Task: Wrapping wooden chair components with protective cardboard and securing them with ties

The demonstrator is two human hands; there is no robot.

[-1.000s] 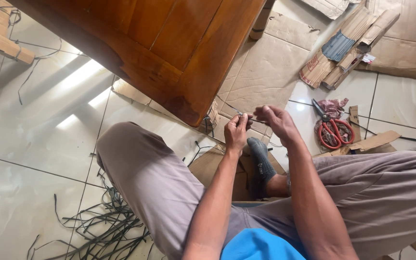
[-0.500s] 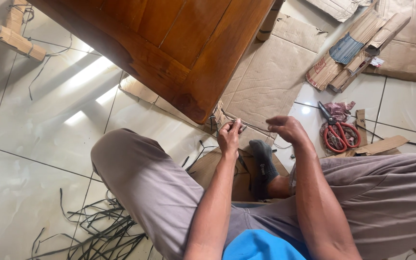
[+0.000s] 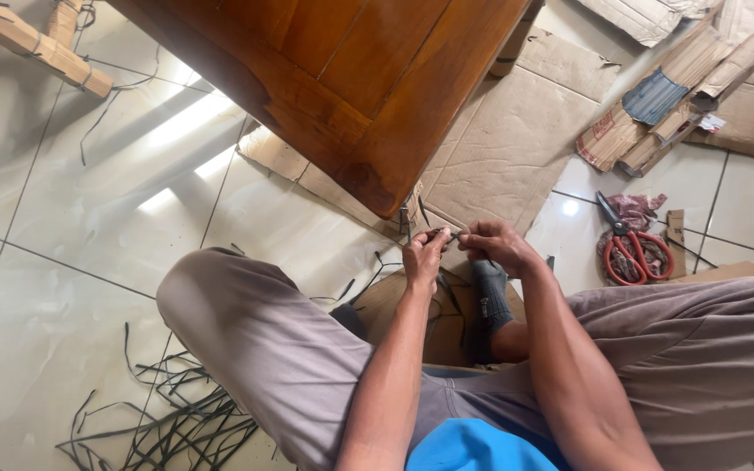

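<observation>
Down on a shiny tiled floor (image 3: 63,288) with flattened cardboard (image 3: 499,148) spread at the far side, a person is sitting with both knees up. Two hands are working close together: the left hand (image 3: 423,258) and right hand (image 3: 492,244) are both pinching a thin dark strip (image 3: 448,234), right under the corner of one wooden cabinet (image 3: 368,78). One pair of red scissors (image 3: 628,249) is lying to the right, and a pile of strip scraps (image 3: 167,423) is sitting near left.
</observation>
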